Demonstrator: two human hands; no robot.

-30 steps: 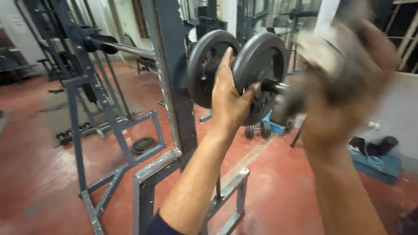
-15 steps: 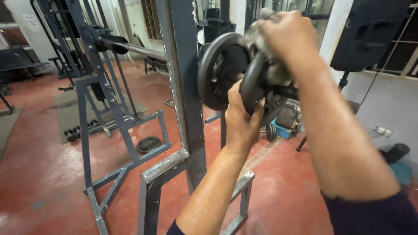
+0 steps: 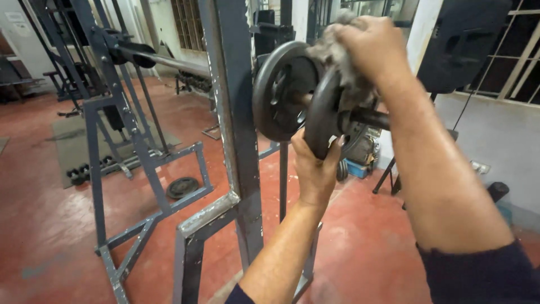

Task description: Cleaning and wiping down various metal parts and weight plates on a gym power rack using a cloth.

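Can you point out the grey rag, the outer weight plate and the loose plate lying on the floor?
Grey rag (image 3: 337, 53), head view, bunched middle.
Outer weight plate (image 3: 325, 112), head view, rim.
Loose plate (image 3: 183, 187), head view, flat face.

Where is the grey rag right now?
In the head view, upper centre: the rag is bunched under the right hand, pressed on the top of the outer plate, whose lower edge the left hand grips.
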